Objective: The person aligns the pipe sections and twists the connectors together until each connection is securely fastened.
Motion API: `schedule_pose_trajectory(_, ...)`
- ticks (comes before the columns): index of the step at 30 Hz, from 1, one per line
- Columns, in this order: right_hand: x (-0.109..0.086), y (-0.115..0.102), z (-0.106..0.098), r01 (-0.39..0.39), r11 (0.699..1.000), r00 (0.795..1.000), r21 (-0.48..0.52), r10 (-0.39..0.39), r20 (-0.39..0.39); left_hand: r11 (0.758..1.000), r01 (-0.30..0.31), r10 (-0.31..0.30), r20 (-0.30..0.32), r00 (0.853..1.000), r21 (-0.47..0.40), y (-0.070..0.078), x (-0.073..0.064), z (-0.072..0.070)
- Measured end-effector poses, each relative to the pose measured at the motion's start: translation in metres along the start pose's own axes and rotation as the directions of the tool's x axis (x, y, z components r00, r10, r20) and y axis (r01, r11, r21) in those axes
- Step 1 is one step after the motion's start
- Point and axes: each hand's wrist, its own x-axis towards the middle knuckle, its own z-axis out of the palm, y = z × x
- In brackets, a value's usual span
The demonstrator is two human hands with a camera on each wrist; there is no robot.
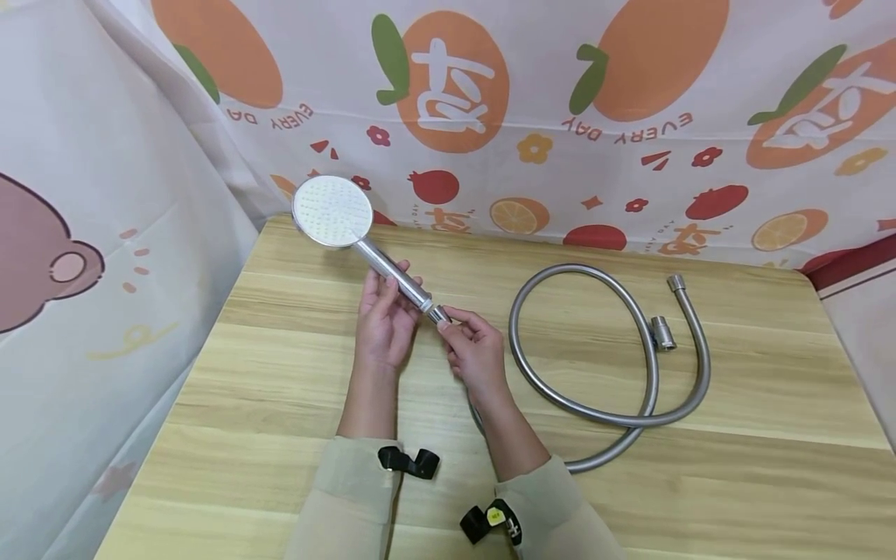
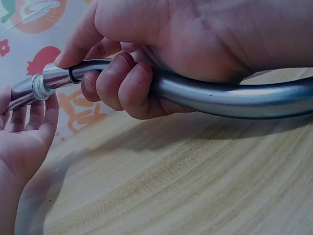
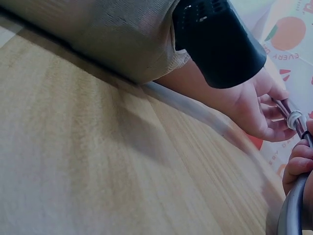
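A chrome shower head with a round pale face points up and left in the head view. My left hand holds its handle, palm up, thumb on the near side. At the handle's lower end, a white threaded collar shows in the left wrist view. My right hand pinches the metal end fitting of a hose, lined up with that collar. Its other fingers curl around the grey hose. Whether the threads are engaged is hard to tell.
The hose loops over the wooden table on the right, its other end fitting lying loose. A small metal connector lies beside the loop. A fruit-printed cloth hangs behind the table.
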Motion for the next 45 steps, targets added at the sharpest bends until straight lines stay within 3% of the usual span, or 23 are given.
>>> schedule_pose_trajectory(14,0.0026,-0.0009,-0.0025,0.017,0.999,1.0,-0.033,-0.017,0.003,1.0,0.008,-0.008,0.063,0.998,-0.004,-0.0034,0.0023,0.0053)
schedule_pose_trajectory(22,0.0046,-0.0003,-0.0018,0.031,0.999,0.999,-0.035,-0.031,0.022,0.999,0.014,-0.015,0.047,0.999,0.03,-0.0028,0.0039,0.0043)
schedule_pose_trajectory(26,0.0053,0.0006,-0.0012,0.004,0.999,0.999,-0.046,-0.001,0.051,1.0,0.015,-0.015,0.031,0.999,0.011,-0.0003,0.0035,0.0038)
schedule_pose_trajectory(34,0.0051,0.0029,-0.0011,-0.04,0.992,0.995,-0.116,0.05,0.088,0.997,0.036,-0.038,0.018,0.999,0.075,0.0025,0.0005,0.0062)
schedule_pose_trajectory(45,0.0046,-0.0001,0.0024,-0.042,0.985,0.999,-0.166,0.045,0.015,0.991,0.049,-0.055,0.044,0.998,0.127,-0.0004,0.0041,0.0065)
